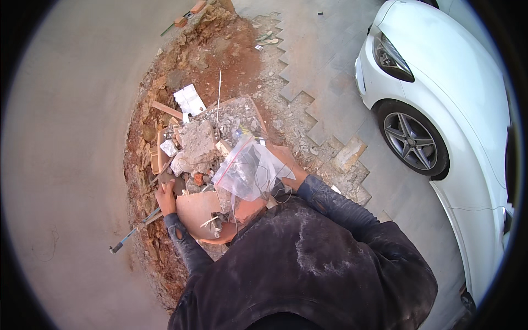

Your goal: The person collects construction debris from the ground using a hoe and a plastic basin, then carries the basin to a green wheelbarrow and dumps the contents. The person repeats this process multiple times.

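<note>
A wide orange tub (259,118), heaped with rubble, stands in front of me. My left hand (166,198) is closed on its left rim, fingers curled. On the opposite side, my right hand (289,165) grips the right rim; part of that hand and its fingertips are hidden. A clear plastic bag (245,173) with a red strip lies over the rubble beside my right hand. The load includes a large chunk of concrete (195,142), grey gravel (239,115) and a curved terracotta-coloured piece (195,212) close to my body. A thin white strand (219,93) sticks up.
Broken reddish soil (220,52) runs along a smooth concrete surface (71,137) on the left. A blue-handled tool (129,235) lies near my left forearm. Paving with a jagged edge (324,66) and a parked white car (440,71) are to the right.
</note>
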The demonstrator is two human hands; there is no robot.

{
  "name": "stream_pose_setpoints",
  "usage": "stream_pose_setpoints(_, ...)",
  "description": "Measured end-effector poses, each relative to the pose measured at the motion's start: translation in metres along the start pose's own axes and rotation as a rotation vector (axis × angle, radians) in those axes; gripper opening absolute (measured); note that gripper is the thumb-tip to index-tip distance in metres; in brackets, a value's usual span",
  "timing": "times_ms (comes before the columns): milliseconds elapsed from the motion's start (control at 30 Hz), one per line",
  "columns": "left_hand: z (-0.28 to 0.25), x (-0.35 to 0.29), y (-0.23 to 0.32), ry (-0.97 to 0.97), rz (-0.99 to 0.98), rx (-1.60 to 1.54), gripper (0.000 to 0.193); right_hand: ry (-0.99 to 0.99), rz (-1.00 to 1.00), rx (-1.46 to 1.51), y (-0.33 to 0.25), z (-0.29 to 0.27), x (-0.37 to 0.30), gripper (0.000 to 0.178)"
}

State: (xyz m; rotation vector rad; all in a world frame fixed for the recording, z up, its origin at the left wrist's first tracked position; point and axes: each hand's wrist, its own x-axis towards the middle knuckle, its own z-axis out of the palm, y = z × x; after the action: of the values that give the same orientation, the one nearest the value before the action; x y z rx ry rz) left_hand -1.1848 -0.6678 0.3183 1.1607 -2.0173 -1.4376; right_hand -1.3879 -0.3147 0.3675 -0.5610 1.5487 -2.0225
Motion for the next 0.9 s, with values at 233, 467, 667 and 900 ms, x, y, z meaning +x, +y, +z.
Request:
stream_pose_setpoints(233,0.168,0.157,0.141,-0.156,0.036,0.25,0.03,0.428,0.439,0.578,-0.011,-0.131,0.164,0.027)
stream_pose_setpoints(467,0.375,0.302,0.246,-0.147,0.122,0.203,0.026,0.438,0.396,0.324,-0.055,-0.303,0.369,0.024)
stream_pose_setpoints(667,0.551,0.42,0.337,-0.15,0.095,0.094,0.026,0.38,0.455,0.383,-0.082,-0.473,0.538,0.025)
stream_pose_setpoints(900,0.82,0.547,0.401,-0.174,0.195,0.183,0.028,0.394,0.441,0.396,-0.045,-0.7,0.691,0.026)
